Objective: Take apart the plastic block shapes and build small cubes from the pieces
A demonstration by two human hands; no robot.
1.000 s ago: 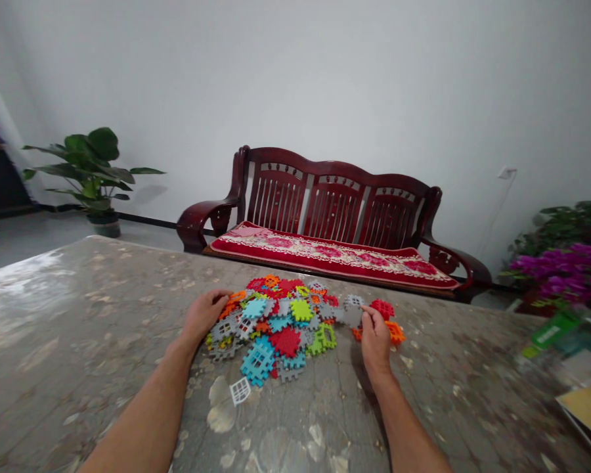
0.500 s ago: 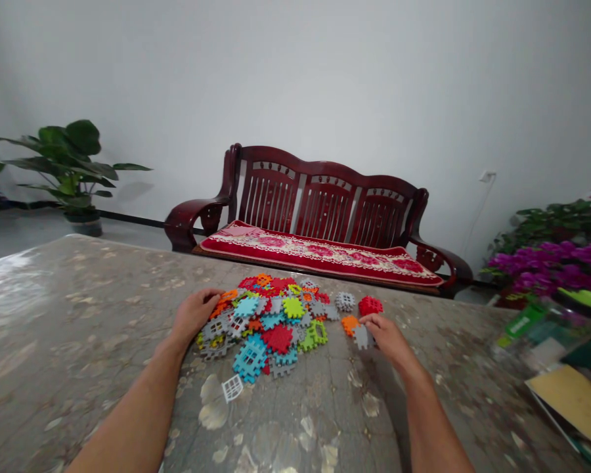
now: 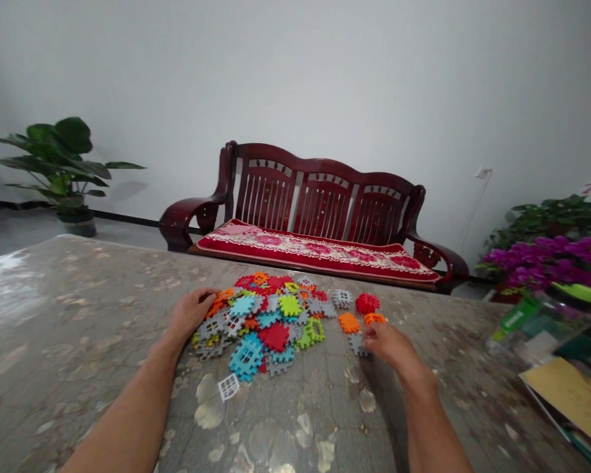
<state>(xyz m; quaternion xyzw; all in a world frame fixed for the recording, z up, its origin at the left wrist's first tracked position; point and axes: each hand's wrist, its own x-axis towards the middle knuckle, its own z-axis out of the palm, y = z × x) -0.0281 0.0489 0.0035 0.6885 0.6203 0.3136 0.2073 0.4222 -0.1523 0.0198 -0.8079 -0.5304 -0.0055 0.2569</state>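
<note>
Touching, or nearly touching, the left flank of the heap of toothed plastic pieces (image 3: 274,336), left hand (image 3: 190,312) has its fingers bent; cannot tell whether they pinch anything. Right hand (image 3: 391,345): fingers drawn narrow at a grey piece (image 3: 357,344); grip or mere contact, unclear. Heap lies near the far edge of the table (image 3: 103,315); orange tile (image 3: 349,322), grey cluster (image 3: 342,299) and red cluster (image 3: 367,303) lie apart, right of it.

Risks (judgement): a push from the left could slide loosely piled pieces over the far edge. Right knuckles, if swung forward, might scatter the red cluster, spacing there being tight.

Surface: mottled floral cover, glare towards far left corner; white lattice piece (image 3: 228,387) loose on the near side of the heap; bottle (image 3: 561,322) and yellow-covered book (image 3: 571,394) along the right side.

Room: dark red wooden sofa (image 3: 325,197) beyond the far edge; potted plant (image 3: 64,161) past far left corner; purple flowers (image 3: 551,263) at right; pale wall (image 3: 295,72) behind.
</note>
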